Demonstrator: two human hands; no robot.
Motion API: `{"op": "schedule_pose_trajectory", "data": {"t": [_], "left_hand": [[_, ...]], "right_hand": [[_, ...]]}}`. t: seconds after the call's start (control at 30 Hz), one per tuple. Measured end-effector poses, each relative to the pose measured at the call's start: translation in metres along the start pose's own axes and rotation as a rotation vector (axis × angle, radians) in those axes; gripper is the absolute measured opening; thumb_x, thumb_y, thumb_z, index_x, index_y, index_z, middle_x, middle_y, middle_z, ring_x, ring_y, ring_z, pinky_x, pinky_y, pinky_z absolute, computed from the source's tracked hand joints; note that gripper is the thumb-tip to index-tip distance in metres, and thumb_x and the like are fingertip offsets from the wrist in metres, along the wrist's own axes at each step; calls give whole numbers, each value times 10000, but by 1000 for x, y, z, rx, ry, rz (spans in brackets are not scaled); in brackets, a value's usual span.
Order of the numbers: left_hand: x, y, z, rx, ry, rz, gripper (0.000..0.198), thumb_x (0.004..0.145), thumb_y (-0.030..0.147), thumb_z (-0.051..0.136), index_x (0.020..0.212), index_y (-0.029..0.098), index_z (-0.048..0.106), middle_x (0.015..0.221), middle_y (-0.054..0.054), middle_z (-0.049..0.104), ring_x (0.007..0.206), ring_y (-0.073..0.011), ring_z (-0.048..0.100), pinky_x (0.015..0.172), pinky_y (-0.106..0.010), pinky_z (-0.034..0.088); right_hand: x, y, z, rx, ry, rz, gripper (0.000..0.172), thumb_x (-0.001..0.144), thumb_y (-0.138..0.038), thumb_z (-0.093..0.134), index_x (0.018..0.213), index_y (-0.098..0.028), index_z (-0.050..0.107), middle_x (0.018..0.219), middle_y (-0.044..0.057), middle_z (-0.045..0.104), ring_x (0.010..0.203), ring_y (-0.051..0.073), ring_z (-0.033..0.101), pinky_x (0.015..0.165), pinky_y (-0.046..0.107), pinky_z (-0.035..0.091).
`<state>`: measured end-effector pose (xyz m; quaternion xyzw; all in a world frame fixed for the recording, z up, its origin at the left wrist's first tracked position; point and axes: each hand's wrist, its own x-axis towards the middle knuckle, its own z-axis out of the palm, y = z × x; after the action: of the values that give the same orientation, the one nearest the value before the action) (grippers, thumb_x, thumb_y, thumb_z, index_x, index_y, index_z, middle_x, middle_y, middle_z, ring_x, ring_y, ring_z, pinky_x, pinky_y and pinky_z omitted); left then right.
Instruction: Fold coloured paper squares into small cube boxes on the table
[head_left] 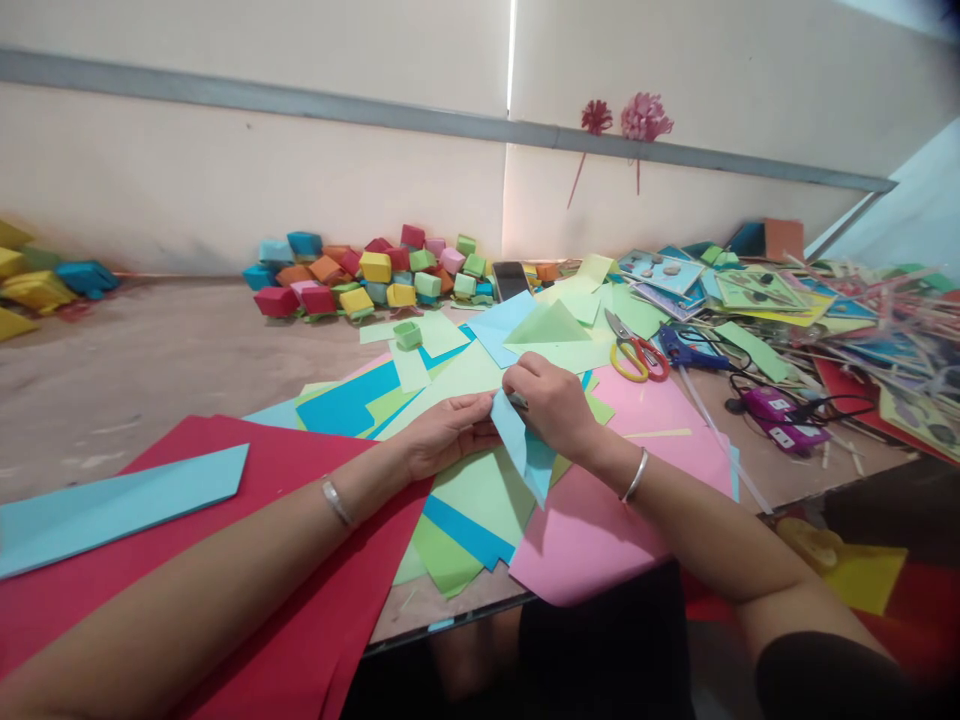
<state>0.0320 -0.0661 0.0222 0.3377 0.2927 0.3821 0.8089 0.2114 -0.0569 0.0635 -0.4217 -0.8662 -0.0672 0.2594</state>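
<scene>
A folded piece of light blue paper [523,442] is held between my two hands, above a spread of coloured sheets. My left hand [450,432] pinches its left edge, thumb on top. My right hand [551,405] is closed over its upper part, fingers curled and knuckles up; the fingertips are partly hidden. Under the hands lie light green paper [480,495], blue paper [469,532] and pink paper [600,540]. Just beyond my right hand rests a folded green paper triangle [551,328].
Scissors [636,352], a blue glue gun [694,348] and a purple power strip [784,418] with cords lie right. Small folded paper boxes [375,267] are heaped along the wall, near a phone [511,280]. Red sheets [300,560] and a light blue strip [127,505] cover the left.
</scene>
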Motion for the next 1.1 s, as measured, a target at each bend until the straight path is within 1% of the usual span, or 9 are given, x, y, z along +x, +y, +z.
{"op": "schedule_pose_trajectory", "data": {"t": [0.13, 0.23, 0.4, 0.5, 0.6, 0.73, 0.83, 0.93, 1.1], "left_hand": [[1, 1, -1, -7, 14, 14, 203, 842, 278, 765, 977, 127, 760, 864, -91, 763, 736, -166, 697, 733, -269, 581], [2, 2, -4, -44, 39, 5, 181, 866, 256, 737, 1015, 155, 757, 864, -72, 760, 753, -173, 704, 731, -276, 583], [4, 2, -6, -46, 66, 1, 146, 864, 242, 738, 981, 159, 766, 849, -61, 759, 721, -160, 695, 682, -250, 583], [3, 2, -4, -20, 71, 1, 164, 857, 240, 744, 986, 143, 769, 841, -69, 756, 720, -162, 692, 681, -251, 588], [2, 3, -2, 1, 70, -3, 195, 849, 242, 749, 1008, 129, 768, 845, -78, 756, 721, -158, 688, 695, -246, 587], [0, 5, 0, 29, 49, -7, 224, 832, 255, 769, 1022, 135, 766, 817, -61, 746, 700, -146, 673, 673, -226, 562], [1, 5, -1, 53, 24, -13, 233, 823, 306, 779, 976, 132, 760, 819, -64, 735, 711, -156, 666, 692, -248, 552], [2, 4, -4, 43, -6, -6, 257, 799, 344, 802, 912, 121, 742, 784, -51, 711, 661, -136, 626, 656, -237, 520], [0, 5, -3, 66, -9, -36, 290, 784, 376, 813, 860, 114, 717, 700, -29, 670, 585, -121, 569, 594, -234, 469]], "right_hand": [[2, 1, -6, 94, -128, -80, 16, 827, -173, 618, 839, -182, 625, 878, 54, 573, 794, 173, 488, 637, 267, 318], [3, 3, -14, 167, -192, -105, 82, 818, -204, 643, 888, -174, 671, 929, 78, 612, 868, 197, 521, 698, 285, 364], [7, 7, -21, 389, -248, -27, 207, 907, -175, 516, 873, -177, 720, 865, 62, 655, 823, 169, 566, 716, 282, 385], [7, 7, -19, 477, -221, 51, 206, 873, -122, 504, 837, -181, 698, 829, 39, 676, 772, 152, 564, 713, 275, 387], [6, 6, -14, 416, -156, 123, 119, 809, -111, 558, 850, -179, 646, 805, 27, 644, 744, 153, 535, 684, 271, 366], [5, 5, -12, 338, -130, 135, 98, 796, -122, 609, 876, -176, 618, 842, 36, 613, 780, 163, 529, 705, 273, 364], [7, 6, -14, 345, -194, 143, 59, 823, -117, 612, 844, -170, 625, 836, 33, 625, 762, 147, 531, 707, 265, 356], [9, 9, -18, 384, -276, 131, 48, 851, -136, 603, 829, -166, 633, 798, 20, 638, 720, 128, 521, 678, 255, 332], [11, 12, -22, 442, -391, 84, 151, 826, -137, 602, 685, -173, 558, 631, -35, 547, 618, 95, 443, 634, 241, 292]]}}
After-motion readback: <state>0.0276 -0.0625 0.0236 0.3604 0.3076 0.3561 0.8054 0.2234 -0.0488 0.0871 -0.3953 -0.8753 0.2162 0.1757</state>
